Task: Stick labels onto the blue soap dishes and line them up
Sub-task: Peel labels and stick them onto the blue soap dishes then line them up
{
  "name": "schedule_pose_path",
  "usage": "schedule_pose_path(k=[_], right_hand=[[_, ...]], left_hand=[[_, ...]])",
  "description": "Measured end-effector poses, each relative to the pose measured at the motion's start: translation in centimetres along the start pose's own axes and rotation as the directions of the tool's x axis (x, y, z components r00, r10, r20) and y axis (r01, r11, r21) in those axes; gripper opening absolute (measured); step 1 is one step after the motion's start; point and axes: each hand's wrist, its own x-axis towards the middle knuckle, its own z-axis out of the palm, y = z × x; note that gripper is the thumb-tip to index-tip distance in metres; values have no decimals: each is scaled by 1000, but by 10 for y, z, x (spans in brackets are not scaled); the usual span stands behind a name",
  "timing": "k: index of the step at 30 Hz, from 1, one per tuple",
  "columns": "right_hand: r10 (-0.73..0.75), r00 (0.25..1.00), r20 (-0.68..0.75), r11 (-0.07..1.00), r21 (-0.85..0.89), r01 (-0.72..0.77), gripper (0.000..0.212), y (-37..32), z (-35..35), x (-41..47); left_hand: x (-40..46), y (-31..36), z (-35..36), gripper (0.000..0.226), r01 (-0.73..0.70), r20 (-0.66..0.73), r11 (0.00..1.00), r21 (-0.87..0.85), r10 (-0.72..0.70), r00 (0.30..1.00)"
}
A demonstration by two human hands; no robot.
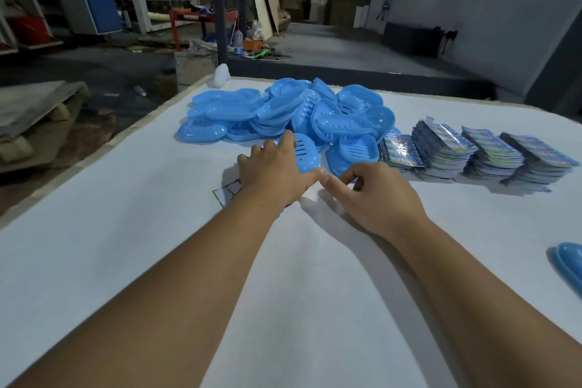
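On the white table [132,230], far-left corner: small white object [221,75] at the edge, type unclear. Next right, a loose pile of blue soap dishes [283,110] covers the far-centre of the tabletop; dishes overlap, several tilted or on edge, not lined up. No labels visible on any dish in the pile.

Front of pile: one slotted soap dish [304,153] sits at the near edge of the heap, slots facing up. Left hand [274,173] reaches fwd over the table, fingers spread and mostly straight, fingertips resting on the left side of that dish, thumb extended to the right. Grip: not clenched, nothing grasped, contact by fingertips only. Under the left wrist, a flat printed sheet [228,192] w/ green edge lies on the table, partly covered by the hand; content not legible.

Centre-right: right hand [374,195] just beside the left, index finger stretched toward the left thumb, tips touching or nearly so. Other fingers curled in w/ thumb; whether they pinch a label cannot be told. A second dish [352,151] lies just beyond this hand.

Right of the pile: label stacks [472,154] in approx four piles, side by side, first one touching the heap's edge. Printing shiny, multi-colour.

Far right edge of view: one separate blue dish [567,264], partly cut off, well apart from the pile.
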Motion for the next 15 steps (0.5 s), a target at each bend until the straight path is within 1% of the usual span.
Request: schedule_pose_path(k=[2, 4, 6, 8, 10, 12, 13, 15], right_hand=[[9, 1000, -10, 999, 34, -9, 53, 0, -2, 0], [23, 1000, -7, 998, 57, -22, 52, 0, -4, 0], [36, 999, -14, 996, 83, -35, 46, 0, -5, 1], [44, 998, -40, 993, 112, -39, 40, 1, -8, 2], [42, 997, -68, 985, 170, -30, 32, 3, -11, 4], [37, 995, -91, 969, 247, -14, 24, 6, -15, 6], [37, 994, -103, 962, 274, -7, 22, 7, -17, 6], [46, 989, -138, 953, 304, -2, 20, 9, -20, 8]], left_hand=[[0, 1, 0, 91, 13, -12, 1000, -11, -13, 1000], [-1, 0, 0, 81, 9, -38, 998, -57, -11, 999], [-3, -1, -1, 67, -12, -58, 989, -149, 3, 998], [-6, -2, -5, 61, -50, -64, 962, -270, 34, 997], [-10, -4, -11, 61, -112, -65, 930, -351, 96, 993], [-15, -6, -20, 63, -187, -47, 920, -345, 182, 982], [-18, -8, -25, 63, -217, -27, 913, -347, 221, 975], [-27, -9, -36, 62, -241, 51, 869, -433, 290, 956]])
